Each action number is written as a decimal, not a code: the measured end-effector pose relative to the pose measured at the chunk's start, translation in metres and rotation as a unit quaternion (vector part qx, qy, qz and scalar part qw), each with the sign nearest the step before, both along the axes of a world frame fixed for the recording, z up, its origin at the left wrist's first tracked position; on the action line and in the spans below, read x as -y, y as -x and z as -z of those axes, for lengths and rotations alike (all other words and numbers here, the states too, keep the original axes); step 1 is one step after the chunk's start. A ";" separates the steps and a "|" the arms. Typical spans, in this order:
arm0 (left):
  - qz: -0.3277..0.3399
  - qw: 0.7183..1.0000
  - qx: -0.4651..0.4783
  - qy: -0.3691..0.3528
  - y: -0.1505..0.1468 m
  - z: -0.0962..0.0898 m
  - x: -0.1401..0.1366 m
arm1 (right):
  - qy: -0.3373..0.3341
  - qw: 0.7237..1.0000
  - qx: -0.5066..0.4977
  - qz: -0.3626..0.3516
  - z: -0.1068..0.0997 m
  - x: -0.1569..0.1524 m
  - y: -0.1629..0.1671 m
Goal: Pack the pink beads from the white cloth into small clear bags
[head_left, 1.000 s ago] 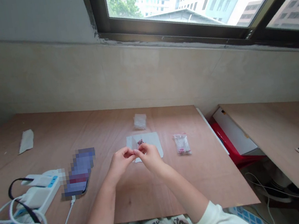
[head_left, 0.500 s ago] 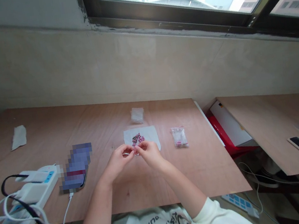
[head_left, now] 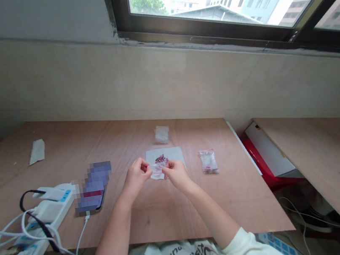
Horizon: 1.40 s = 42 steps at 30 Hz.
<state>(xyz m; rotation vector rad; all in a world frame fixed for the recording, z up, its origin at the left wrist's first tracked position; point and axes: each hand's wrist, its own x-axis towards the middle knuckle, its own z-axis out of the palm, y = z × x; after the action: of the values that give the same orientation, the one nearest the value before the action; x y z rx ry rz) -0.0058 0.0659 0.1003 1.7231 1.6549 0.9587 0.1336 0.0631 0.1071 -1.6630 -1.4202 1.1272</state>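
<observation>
- We see a small clear bag (head_left: 156,169) drawn out between two hands, above the near part of a white sheet (head_left: 178,153) on the counter (head_left: 162,216); the left hand (head_left: 137,176) is pinched on one side of it, the right hand (head_left: 177,175) on the other.
- We judge the bag very light, limp and slick; thin film may crease or slip, so we would pinch it at the edges, near the pinkish line across it.
- Just beyond lies a pile of reddish beads (head_left: 161,158) on the sheet; we expect them to be hard, light and apt to roll.
- The bag's outline fades against the sheet; we cannot tell whether its mouth is open or anything is inside; the fingertips' exact hold is too small to read.
</observation>
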 end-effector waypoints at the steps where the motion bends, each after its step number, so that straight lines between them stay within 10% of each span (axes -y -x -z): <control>1: 0.007 1.000 -0.020 -0.004 0.001 0.002 0.001 | -0.007 1.000 0.006 0.001 0.001 0.001 0.001; 8: 0.128 0.992 -0.007 -0.021 -0.005 0.000 0.012 | -0.065 0.994 0.001 -0.087 -0.002 0.012 0.009; 16: 0.209 0.978 0.001 0.006 -0.006 -0.028 0.007 | 0.004 0.997 -0.069 -0.015 -0.003 -0.002 -0.006; 26: 0.155 0.987 0.009 0.034 0.002 -0.016 0.017 | 0.121 0.958 -0.254 -0.061 0.008 -0.006 -0.005; 32: 0.152 0.988 -0.037 0.013 0.012 0.001 0.015 | 0.002 0.997 -0.008 0.075 0.055 -0.024 -0.020; 42: 0.154 0.985 -0.076 -0.002 0.021 0.024 -0.004 | -0.053 0.973 0.224 -0.008 0.067 -0.058 -0.014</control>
<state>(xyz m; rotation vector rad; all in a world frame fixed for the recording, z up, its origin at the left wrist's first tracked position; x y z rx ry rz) -0.0267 0.0698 0.0761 2.0239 1.4192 0.6998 0.1473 0.1215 0.0400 -1.9084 -1.7351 0.6909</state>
